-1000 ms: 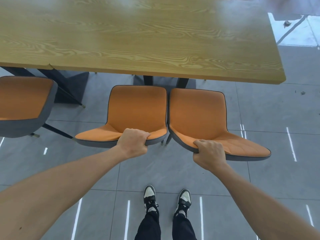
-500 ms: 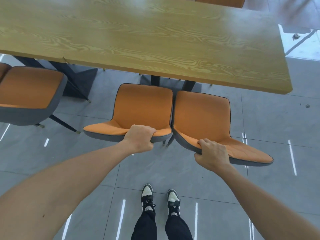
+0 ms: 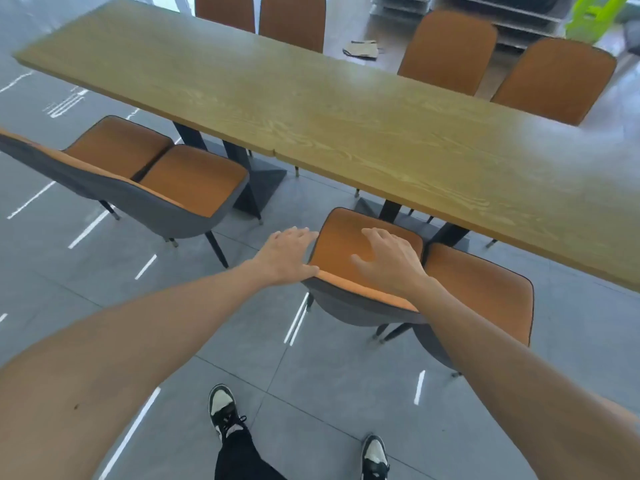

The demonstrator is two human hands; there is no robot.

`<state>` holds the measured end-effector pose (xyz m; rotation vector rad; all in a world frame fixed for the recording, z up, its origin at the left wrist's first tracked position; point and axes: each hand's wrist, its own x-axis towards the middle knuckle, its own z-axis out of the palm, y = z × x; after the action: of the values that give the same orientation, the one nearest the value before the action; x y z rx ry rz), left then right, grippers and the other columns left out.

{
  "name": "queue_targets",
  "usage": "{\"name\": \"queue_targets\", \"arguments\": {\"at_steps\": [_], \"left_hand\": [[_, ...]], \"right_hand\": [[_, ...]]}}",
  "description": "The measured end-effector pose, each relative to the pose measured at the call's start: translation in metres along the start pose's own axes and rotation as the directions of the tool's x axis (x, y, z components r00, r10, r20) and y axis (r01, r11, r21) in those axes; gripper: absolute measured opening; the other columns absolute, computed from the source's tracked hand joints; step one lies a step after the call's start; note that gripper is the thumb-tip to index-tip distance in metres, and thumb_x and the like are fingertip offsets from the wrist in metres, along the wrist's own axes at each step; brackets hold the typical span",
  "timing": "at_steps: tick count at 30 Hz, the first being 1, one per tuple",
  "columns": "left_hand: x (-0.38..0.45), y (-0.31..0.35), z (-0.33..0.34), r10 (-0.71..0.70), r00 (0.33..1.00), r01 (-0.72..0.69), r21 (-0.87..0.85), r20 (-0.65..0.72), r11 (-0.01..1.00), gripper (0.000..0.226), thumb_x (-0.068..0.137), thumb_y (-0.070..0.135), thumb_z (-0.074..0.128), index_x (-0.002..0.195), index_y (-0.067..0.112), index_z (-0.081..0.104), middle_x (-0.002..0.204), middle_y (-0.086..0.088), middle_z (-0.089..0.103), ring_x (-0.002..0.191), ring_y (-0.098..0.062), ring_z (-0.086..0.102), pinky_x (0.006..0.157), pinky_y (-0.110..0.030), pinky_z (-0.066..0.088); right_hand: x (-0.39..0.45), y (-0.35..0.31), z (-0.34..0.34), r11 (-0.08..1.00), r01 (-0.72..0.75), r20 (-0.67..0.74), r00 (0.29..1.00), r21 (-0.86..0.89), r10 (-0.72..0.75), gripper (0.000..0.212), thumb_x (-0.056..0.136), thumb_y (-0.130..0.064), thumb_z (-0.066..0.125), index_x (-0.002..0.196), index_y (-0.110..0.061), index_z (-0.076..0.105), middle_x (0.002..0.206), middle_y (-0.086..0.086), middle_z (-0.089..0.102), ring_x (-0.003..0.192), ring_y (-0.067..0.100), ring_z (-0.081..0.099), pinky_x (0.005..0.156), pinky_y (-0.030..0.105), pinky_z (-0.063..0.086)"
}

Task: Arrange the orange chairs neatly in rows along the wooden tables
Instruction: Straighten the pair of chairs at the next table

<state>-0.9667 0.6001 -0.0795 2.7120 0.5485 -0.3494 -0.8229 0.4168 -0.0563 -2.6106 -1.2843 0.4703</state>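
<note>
Wooden table point(image 3: 346, 109); hands point(image 3: 287, 254) apparently off chair point(image 3: 346, 251).

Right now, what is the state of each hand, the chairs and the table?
left hand: open, at the near chair's left edge.
right hand: open, fingers spread above that seat.
near chair: front under the table.
right chair: beside it, touching.
left chairs: paired, set out from table.
table: bare.

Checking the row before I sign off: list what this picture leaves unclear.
- Head view: table top hides the front chair legs and the far chairs' seats.
- Right hand covers part of that seat; contact unclear.
- Left chairs cut off by the left edge.
- Flat item on the floor is too small.
</note>
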Motion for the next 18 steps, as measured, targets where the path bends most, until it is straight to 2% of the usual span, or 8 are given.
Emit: {"name": "queue_targets", "arguments": {"at_steps": [3, 7, 11, 18], "left_hand": [[-0.014, -0.077, -0.037, -0.039, 0.995, 0.041, 0.015, -0.093, 0.999, 0.086, 0.094, 0.057, 0.061, 0.162, 0.02, 0.023, 0.169, -0.009, 0.021, 0.157, -0.03, 0.014, 0.126, -0.051, 0.015], [-0.04, -0.185, -0.09, -0.059, 0.983, 0.071, 0.063, -0.176, 0.995, 0.094, 0.092, 0.068, 0.055, 0.164, 0.021, 0.016, 0.171, -0.009, 0.012, 0.158, -0.031, 0.004, 0.126, -0.053, 0.009], [-0.074, -0.291, -0.14, -0.079, 0.964, 0.1, 0.069, -0.253, 0.993, 0.099, 0.09, 0.071, 0.055, 0.164, 0.019, 0.016, 0.171, -0.013, 0.009, 0.158, -0.034, 0.002, 0.126, -0.056, 0.009], [-0.092, -0.455, -0.187, -0.189, 0.939, 0.214, 0.059, -0.288, 0.975, 0.108, 0.084, 0.078, 0.057, 0.164, 0.021, 0.013, 0.171, -0.014, 0.008, 0.158, -0.036, 0.004, 0.125, -0.057, 0.01]], "right_hand": [[0.045, -0.083, 0.001, 0.997, 0.045, -0.014, 0.999, -0.058, -0.046, 0.066, 0.093, -0.049, 0.05, 0.15, -0.017, 0.04, 0.148, 0.007, 0.05, 0.134, 0.032, 0.047, 0.112, 0.048, 0.033], [0.098, -0.195, 0.012, 0.994, 0.045, -0.01, 0.999, -0.097, -0.046, 0.069, 0.094, -0.052, 0.052, 0.15, -0.015, 0.036, 0.15, 0.012, 0.043, 0.139, 0.034, 0.038, 0.116, 0.054, 0.026], [0.142, -0.301, 0.03, 0.994, 0.057, -0.045, 0.997, -0.092, -0.061, 0.078, 0.093, -0.057, 0.051, 0.155, -0.015, 0.028, 0.159, 0.014, 0.029, 0.147, 0.033, 0.025, 0.119, 0.056, 0.02], [0.23, -0.445, 0.067, 0.997, 0.076, -0.083, 0.994, -0.011, -0.076, 0.09, 0.09, -0.06, 0.054, 0.158, -0.015, 0.016, 0.165, 0.018, 0.014, 0.153, 0.035, 0.009, 0.121, 0.058, 0.014]]}}
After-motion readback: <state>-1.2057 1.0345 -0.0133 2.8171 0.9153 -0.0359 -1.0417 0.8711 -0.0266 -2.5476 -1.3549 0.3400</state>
